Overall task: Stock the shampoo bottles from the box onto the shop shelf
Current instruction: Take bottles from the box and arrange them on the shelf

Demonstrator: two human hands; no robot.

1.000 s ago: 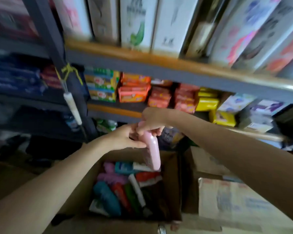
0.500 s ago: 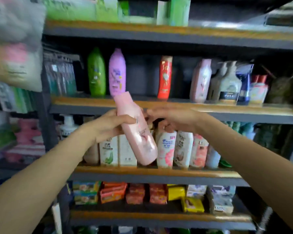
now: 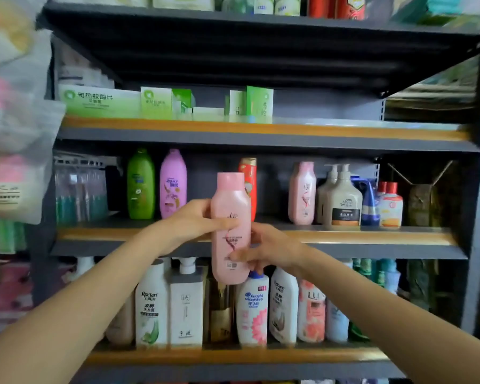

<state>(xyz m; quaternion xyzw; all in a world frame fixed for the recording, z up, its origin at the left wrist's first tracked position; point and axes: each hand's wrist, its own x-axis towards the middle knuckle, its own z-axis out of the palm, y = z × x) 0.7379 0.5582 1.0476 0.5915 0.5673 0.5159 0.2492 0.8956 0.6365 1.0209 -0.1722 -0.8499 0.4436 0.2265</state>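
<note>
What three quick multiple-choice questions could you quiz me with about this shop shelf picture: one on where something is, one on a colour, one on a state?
1. Where does the green bottle stand?
A. just left of the purple bottle
B. on the lowest shelf
C. beside the pump bottles

2. What colour is the cap of the held bottle?
A. white
B. pink
C. gold

3. How is the held bottle carried?
A. resting on the shelf edge
B. in one hand only
C. upright, in both hands

Answers:
1 A, they are neighbours on the middle shelf.
2 B, its cap matches its pink body.
3 C, the left hand holds its middle and the right hand its lower part.
</note>
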